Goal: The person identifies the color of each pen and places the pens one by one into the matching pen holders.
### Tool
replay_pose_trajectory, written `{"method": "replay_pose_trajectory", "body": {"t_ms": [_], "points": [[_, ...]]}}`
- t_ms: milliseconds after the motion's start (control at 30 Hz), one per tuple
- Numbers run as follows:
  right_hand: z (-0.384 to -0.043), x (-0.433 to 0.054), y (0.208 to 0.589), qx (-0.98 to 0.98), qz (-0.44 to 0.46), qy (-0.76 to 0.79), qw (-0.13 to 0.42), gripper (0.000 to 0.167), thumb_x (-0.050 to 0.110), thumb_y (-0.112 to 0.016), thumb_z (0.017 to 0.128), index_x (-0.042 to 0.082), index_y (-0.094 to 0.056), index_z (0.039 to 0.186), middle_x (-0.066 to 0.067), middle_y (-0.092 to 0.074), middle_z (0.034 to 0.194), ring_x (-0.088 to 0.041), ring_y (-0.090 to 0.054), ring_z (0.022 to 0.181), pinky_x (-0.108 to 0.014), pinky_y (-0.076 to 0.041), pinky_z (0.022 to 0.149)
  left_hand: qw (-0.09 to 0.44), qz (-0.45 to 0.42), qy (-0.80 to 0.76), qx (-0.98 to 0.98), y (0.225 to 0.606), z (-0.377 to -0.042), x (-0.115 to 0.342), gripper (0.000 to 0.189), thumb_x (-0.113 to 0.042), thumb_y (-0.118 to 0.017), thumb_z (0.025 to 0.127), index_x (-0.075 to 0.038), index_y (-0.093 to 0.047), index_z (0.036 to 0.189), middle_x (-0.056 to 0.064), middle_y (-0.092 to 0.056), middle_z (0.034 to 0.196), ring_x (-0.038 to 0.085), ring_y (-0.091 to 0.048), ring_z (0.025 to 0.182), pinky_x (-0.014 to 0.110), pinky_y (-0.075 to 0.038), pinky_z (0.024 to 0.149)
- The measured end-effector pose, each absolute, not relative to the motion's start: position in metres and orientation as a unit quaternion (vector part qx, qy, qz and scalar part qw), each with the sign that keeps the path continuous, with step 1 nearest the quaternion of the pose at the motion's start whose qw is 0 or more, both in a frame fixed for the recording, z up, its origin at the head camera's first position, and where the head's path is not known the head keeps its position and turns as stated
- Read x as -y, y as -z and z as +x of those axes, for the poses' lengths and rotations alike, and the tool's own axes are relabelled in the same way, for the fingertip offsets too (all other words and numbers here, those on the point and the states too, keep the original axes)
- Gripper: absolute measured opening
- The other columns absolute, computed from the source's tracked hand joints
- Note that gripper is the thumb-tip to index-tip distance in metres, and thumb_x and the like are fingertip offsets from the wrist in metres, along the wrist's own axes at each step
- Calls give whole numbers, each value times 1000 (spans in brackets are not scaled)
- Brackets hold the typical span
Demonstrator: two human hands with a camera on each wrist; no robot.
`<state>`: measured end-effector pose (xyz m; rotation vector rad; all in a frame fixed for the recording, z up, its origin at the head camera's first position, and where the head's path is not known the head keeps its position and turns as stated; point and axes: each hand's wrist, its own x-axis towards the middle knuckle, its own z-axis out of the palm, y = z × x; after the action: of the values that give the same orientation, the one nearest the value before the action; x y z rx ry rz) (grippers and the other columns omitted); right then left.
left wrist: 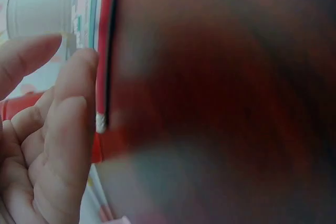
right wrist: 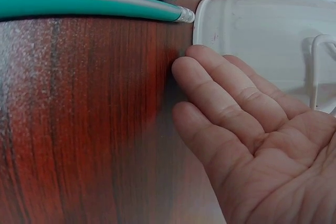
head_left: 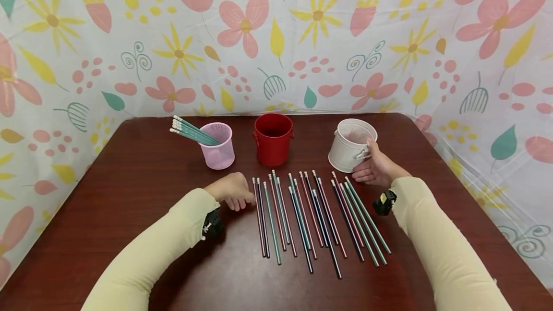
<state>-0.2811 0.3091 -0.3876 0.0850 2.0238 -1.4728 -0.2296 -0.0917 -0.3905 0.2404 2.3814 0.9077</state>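
Eighteen or nineteen pencils, overlap blurring the count, spread across one counter! Left hand relaxed, thumb and index finger apart, right beside the leftmost one. Right hand, fingers straight, up against the single white bucket. Behind the row, one red bucket, one pink mesh cup, several green pencils leaning inside!

No text, label, brand, number or sign is showing legibly in any of the views.
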Motion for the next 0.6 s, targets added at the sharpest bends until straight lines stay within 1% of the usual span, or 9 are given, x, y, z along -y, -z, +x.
{"method": "replay_pose_trajectory", "body": {"t_ms": [100, 367, 500, 600], "points": [[-281, -309, 387, -767, 34, 559, 313, 114, 71, 8, 86, -27, -29, 130, -20, -66, 103, -20, -65, 91, -54, -24, 110, 293, 96, -329, -893, 396, -230, 87, 20, -14, -70, 81, 3, -66, 71, 10, -65, 62, 17, -61, 49, 30, -55, 50], [-279, -309, 387, -761, 43, 568, 309, 113, 72, 7, 86, -26, -32, 128, -20, -66, 102, -23, -64, 93, -56, -22, 110, 290, 80, -279, -912, 402, -236, 75, 22, -15, -71, 83, 0, -65, 67, 9, -63, 56, 16, -57, 44, 29, -53, 46], [-280, -309, 387, -760, 48, 571, 306, 113, 72, 6, 86, -26, -32, 128, -18, -66, 100, -22, -64, 91, -56, -23, 110, 300, 82, -247, -918, 401, -235, 71, 26, -17, -70, 84, 0, -64, 65, 9, -61, 54, 15, -56, 42, 27, -51, 43], [-280, -309, 385, -760, 46, 571, 307, 114, 72, 7, 86, -26, -32, 128, -19, -66, 102, -22, -64, 91, -56, -24, 110, 310, 89, -236, -917, 401, -234, 69, 27, -17, -69, 84, 1, -63, 64, 8, -61, 53, 15, -55, 42, 26, -50, 43]]}}
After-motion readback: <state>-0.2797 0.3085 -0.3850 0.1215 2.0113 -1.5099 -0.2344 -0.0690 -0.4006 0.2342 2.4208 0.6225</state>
